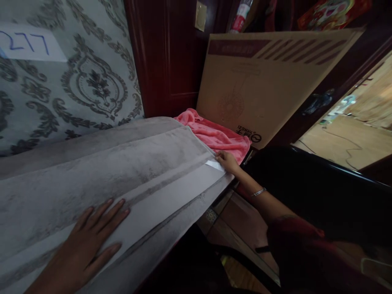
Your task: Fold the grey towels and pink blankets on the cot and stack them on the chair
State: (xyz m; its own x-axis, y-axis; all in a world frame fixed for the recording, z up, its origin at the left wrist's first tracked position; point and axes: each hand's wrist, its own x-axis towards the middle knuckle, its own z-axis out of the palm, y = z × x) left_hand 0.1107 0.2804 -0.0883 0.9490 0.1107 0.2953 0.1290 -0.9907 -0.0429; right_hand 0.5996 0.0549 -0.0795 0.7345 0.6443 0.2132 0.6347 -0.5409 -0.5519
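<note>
The left hand [88, 241] lies flat and open, fingers spread, pressing the near part of the grey towel [116, 171]. The right hand [228, 161] pinches the towel's far right corner by its white label [214, 165]. Smoothing likely goes best with that corner kept taut. A pink cloth [214, 132] lies just beyond, against a cardboard box [269, 81]; its contents are hidden.

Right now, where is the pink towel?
The pink towel lies at the far end of the grey towel, just beyond the right hand, against the cardboard box.
</note>
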